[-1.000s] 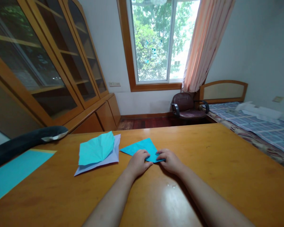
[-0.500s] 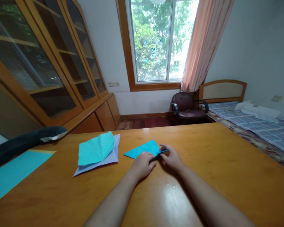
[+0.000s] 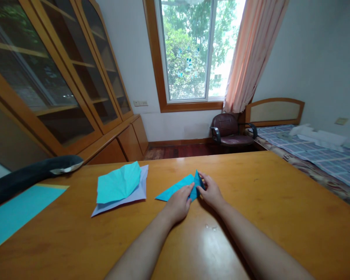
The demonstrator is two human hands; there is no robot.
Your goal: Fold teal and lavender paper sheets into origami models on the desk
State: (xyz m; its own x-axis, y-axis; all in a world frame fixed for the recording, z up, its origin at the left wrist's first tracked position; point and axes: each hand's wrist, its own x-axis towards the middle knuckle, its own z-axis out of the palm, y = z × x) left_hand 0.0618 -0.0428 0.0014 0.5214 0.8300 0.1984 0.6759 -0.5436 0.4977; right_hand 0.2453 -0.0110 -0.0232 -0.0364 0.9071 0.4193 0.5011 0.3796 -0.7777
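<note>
Left hand (image 3: 179,201) and right hand (image 3: 210,191) are both pinching the folded turquoise paper sheet (image 3: 177,188), lifting its right flap off the glossy wooden table (image 3: 274,202), mid-table, right of the crumpled teal-on-lilac papers (image 3: 121,187).

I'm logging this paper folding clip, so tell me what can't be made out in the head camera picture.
- Near edge of the blue folded paper: hidden under the left hand and right hand.
- Lavender sheet: mostly covered by the crumpled teal sheet.
- Teal sheet at the left: cut off by the left edge.
- Black padded object: cut off at the left; what it is cannot be told.
- Items on the bed: too small to identify.
</note>
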